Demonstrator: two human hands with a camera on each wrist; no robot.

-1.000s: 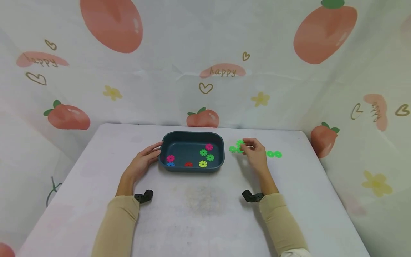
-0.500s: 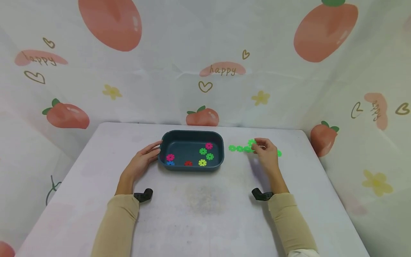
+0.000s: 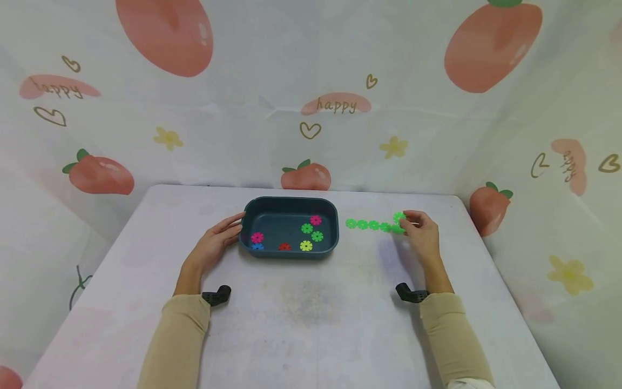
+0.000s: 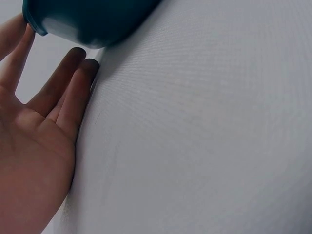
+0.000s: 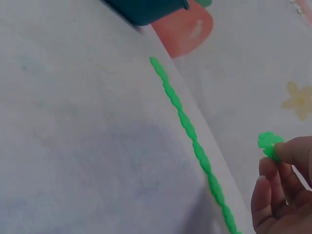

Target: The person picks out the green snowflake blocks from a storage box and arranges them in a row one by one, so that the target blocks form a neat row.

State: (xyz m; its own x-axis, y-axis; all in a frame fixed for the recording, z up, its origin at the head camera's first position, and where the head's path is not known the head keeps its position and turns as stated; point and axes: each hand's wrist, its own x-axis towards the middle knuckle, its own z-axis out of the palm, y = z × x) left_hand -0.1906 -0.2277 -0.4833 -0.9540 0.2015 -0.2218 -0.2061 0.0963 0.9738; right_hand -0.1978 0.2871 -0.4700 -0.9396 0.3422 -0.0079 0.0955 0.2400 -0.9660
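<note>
My right hand [image 3: 421,235] pinches a green notched plastic disc [image 5: 269,142] between thumb and fingertips, raised above the table. Below it runs a row of similar green discs [image 3: 373,225], lying flat side by side; its right end is partly hidden by the hand. On the left, the extended fingers of my left hand [image 3: 209,251] rest against the left end of a dark teal bin [image 3: 291,255]. The left wrist view shows those fingertips at the bin's rim and side. Inside the bin lie pink discs [image 3: 316,220], green discs [image 3: 307,228], a yellow disc [image 3: 306,246], a red disc [image 3: 284,247] and a blue one [image 3: 257,246].
The white table [image 3: 311,346] ends at the back against a printed curtain [image 3: 233,135] with peaches and flowers. A black wrist camera [image 3: 217,295] sits on the left arm and another wrist camera [image 3: 411,293] on the right.
My right hand has moved rightward along the green row with the pinched disc, uncovering more of the row behind it. My left hand and the bin have stayed in place.
</note>
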